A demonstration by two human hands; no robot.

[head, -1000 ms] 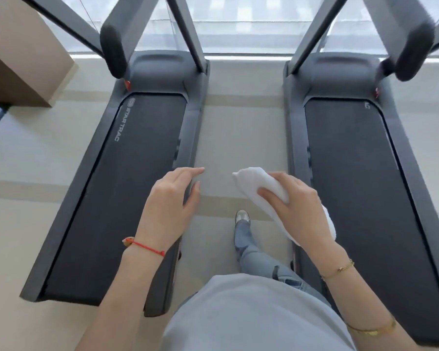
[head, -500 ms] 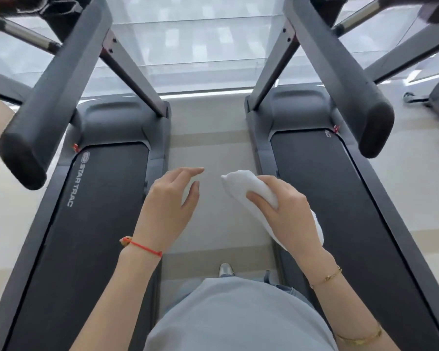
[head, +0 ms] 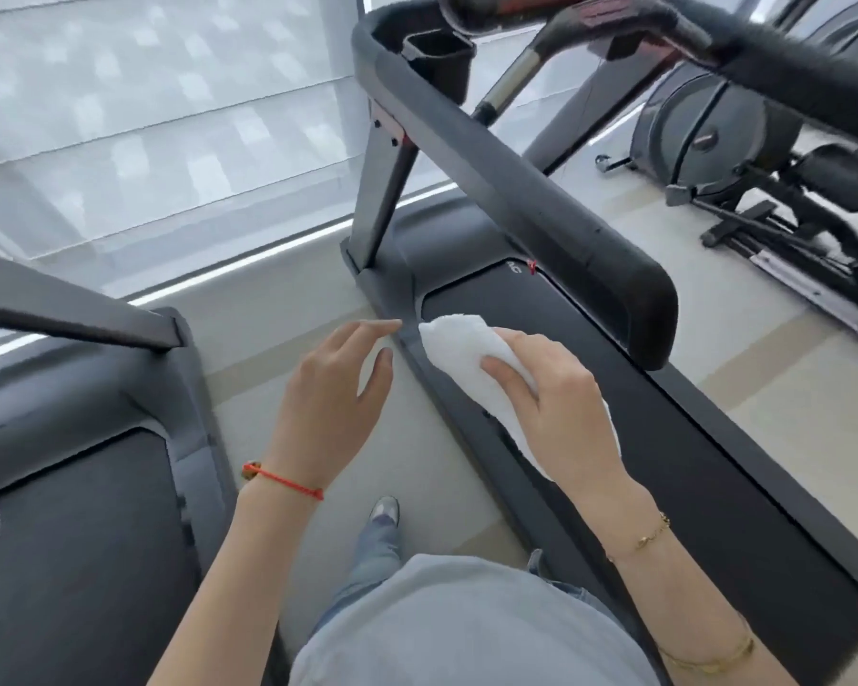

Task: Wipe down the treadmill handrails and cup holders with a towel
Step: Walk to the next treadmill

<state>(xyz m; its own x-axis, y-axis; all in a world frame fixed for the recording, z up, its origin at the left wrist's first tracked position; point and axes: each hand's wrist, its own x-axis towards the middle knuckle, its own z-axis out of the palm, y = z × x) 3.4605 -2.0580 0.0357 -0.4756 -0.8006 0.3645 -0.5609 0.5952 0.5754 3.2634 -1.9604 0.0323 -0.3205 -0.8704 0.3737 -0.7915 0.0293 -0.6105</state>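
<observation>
Towel [head: 471,356] clamped in right hand [head: 560,403] grip; left hand [head: 335,388] relaxed apart; handrail [head: 541,210] above, seemingly unwiped.

Elliptical trainer [head: 744,141] at right — blinds-covered window [head: 159,116] beyond — pale floor [head: 288,299].

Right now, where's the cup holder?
Head view, top centre: the cup holder sits at the far end of the right treadmill's near handrail, well above the towel.

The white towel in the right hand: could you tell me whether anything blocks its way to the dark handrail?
Nothing visible does. The right hand grips the white towel below the dark padded handrail; only open air lies between them.
</observation>
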